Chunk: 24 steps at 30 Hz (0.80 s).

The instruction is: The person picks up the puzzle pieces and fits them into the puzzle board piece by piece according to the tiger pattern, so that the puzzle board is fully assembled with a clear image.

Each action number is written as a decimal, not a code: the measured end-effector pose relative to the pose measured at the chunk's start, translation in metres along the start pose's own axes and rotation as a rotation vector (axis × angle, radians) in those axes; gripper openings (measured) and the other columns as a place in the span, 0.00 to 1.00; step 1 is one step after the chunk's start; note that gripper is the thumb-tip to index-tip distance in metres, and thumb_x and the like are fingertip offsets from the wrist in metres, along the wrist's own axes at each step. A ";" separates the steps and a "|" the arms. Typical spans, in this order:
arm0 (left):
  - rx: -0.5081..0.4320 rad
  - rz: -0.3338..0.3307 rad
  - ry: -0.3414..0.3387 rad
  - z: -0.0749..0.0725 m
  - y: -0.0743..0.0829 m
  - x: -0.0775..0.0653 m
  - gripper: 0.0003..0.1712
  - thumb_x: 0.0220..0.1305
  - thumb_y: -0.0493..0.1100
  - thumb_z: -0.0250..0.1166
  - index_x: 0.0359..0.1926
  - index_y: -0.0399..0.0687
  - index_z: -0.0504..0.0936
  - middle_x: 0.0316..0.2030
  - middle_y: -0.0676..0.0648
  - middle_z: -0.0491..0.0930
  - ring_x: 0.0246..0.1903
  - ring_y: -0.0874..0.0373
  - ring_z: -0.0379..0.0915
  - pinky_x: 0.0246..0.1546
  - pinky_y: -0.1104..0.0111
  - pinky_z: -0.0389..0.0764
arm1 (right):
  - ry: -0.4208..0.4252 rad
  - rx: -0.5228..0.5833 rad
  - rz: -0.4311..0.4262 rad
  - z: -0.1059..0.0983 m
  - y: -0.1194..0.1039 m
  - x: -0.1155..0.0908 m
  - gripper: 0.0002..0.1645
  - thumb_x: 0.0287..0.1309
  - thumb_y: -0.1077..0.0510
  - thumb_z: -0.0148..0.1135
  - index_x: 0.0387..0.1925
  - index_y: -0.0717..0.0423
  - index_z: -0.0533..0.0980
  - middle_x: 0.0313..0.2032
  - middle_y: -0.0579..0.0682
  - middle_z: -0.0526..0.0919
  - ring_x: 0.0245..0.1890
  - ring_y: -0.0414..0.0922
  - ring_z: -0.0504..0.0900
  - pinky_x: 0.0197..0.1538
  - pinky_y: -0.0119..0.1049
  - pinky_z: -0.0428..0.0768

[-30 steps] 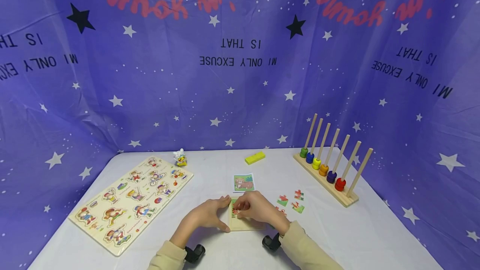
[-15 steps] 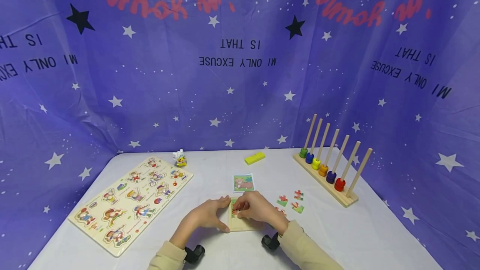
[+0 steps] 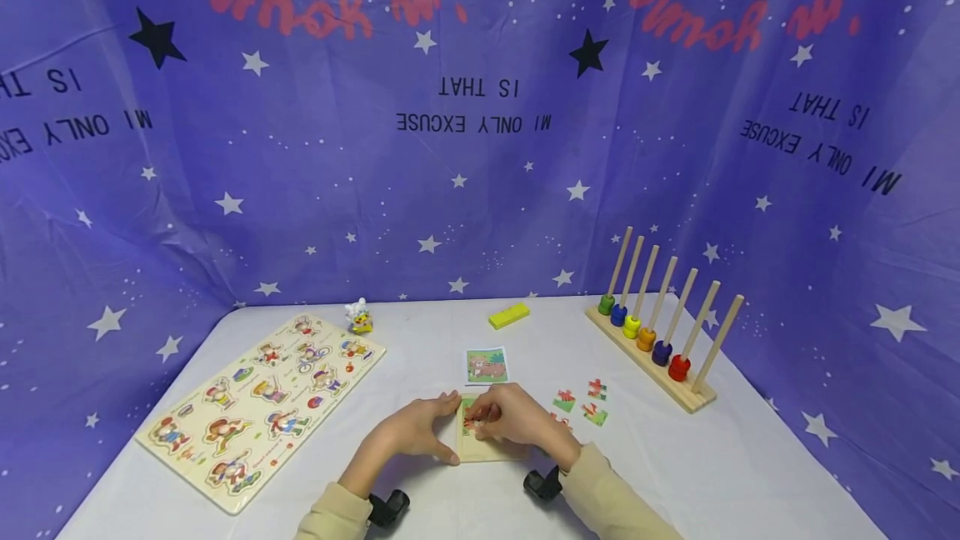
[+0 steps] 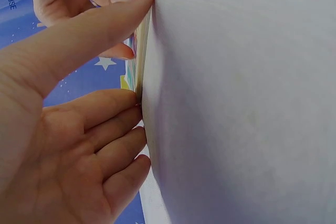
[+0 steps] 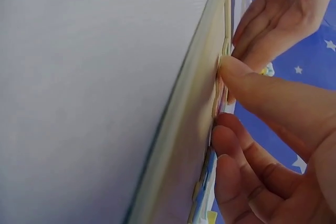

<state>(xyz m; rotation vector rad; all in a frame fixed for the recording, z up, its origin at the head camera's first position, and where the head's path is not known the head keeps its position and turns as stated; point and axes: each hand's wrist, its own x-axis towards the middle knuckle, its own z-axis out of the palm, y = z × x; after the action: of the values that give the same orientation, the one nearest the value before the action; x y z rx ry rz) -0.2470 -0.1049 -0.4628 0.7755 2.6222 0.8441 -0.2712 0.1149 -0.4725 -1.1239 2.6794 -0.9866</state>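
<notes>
A small wooden puzzle tray [image 3: 491,450] lies at the table's front middle, with green picture pieces along its left side. My left hand [image 3: 420,427] rests at the tray's left edge, fingers and thumb extended, touching its corners. Over the tray, my right hand [image 3: 517,417] pinches a red-and-green puzzle piece [image 5: 220,95] between thumb and fingers, low against the tray surface; the hand partly hides it. Right of that hand lie several loose puzzle pieces [image 3: 596,415]. Just behind the tray is a picture card [image 3: 487,366] showing a brown animal.
At left lies a large wooden picture board [image 3: 262,407], with a small white-and-yellow figurine [image 3: 360,317] near its far corner. A yellow block [image 3: 509,316] sits at the back. To the right stands a peg rack [image 3: 652,357] with coloured beads. A purple star-printed curtain [image 3: 480,215] surrounds the white table.
Almost nothing differs; the right hand's fingers shift very slightly at the piece, while the left hand stays at the tray's edge.
</notes>
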 end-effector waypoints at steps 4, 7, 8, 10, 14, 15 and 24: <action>0.010 -0.003 0.001 0.001 0.000 0.000 0.52 0.43 0.50 0.79 0.67 0.35 0.66 0.69 0.39 0.61 0.68 0.40 0.55 0.67 0.47 0.58 | 0.009 -0.003 -0.007 -0.006 0.002 -0.005 0.13 0.48 0.61 0.74 0.39 0.53 0.85 0.30 0.43 0.84 0.23 0.33 0.71 0.28 0.24 0.73; 0.013 0.000 0.005 0.001 0.000 0.000 0.52 0.43 0.50 0.79 0.67 0.34 0.66 0.69 0.38 0.61 0.68 0.40 0.55 0.67 0.47 0.58 | 0.024 0.006 -0.008 -0.015 0.003 -0.011 0.14 0.49 0.61 0.73 0.41 0.54 0.85 0.35 0.46 0.85 0.27 0.38 0.76 0.31 0.26 0.75; 0.014 0.000 0.005 0.001 0.000 0.000 0.52 0.43 0.50 0.79 0.67 0.34 0.66 0.69 0.38 0.61 0.68 0.40 0.55 0.67 0.47 0.58 | 0.029 0.009 -0.001 -0.017 0.005 -0.013 0.14 0.50 0.61 0.73 0.41 0.55 0.84 0.35 0.47 0.85 0.28 0.40 0.77 0.32 0.27 0.76; 0.011 0.003 0.004 0.001 0.000 0.000 0.52 0.43 0.50 0.79 0.67 0.34 0.66 0.69 0.38 0.61 0.68 0.39 0.55 0.67 0.48 0.57 | 0.040 0.015 0.011 -0.023 0.008 -0.018 0.15 0.50 0.61 0.73 0.43 0.56 0.84 0.36 0.49 0.85 0.30 0.42 0.79 0.33 0.28 0.77; 0.003 0.008 0.003 0.000 0.000 0.000 0.52 0.42 0.49 0.79 0.67 0.33 0.66 0.69 0.37 0.61 0.68 0.39 0.55 0.68 0.48 0.57 | 0.069 0.000 0.025 -0.036 0.015 -0.026 0.16 0.51 0.61 0.72 0.44 0.58 0.83 0.35 0.51 0.84 0.32 0.42 0.79 0.32 0.29 0.78; 0.002 0.011 0.004 0.000 0.000 0.000 0.53 0.42 0.48 0.79 0.67 0.33 0.66 0.69 0.37 0.61 0.68 0.39 0.55 0.67 0.47 0.57 | 0.077 -0.005 0.027 -0.039 0.016 -0.028 0.16 0.51 0.61 0.72 0.44 0.58 0.83 0.35 0.51 0.83 0.32 0.41 0.79 0.31 0.29 0.77; -0.011 0.013 0.010 0.000 0.001 -0.001 0.53 0.41 0.48 0.80 0.66 0.32 0.66 0.69 0.37 0.61 0.68 0.39 0.55 0.68 0.47 0.56 | 0.102 -0.038 0.056 -0.060 0.028 -0.043 0.15 0.54 0.61 0.70 0.45 0.57 0.83 0.37 0.50 0.84 0.32 0.39 0.79 0.32 0.30 0.78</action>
<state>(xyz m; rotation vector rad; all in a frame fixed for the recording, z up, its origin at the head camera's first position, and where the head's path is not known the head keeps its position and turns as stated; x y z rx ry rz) -0.2460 -0.1051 -0.4623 0.7888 2.6217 0.8677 -0.2749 0.1901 -0.4490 -1.0258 2.8046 -1.0145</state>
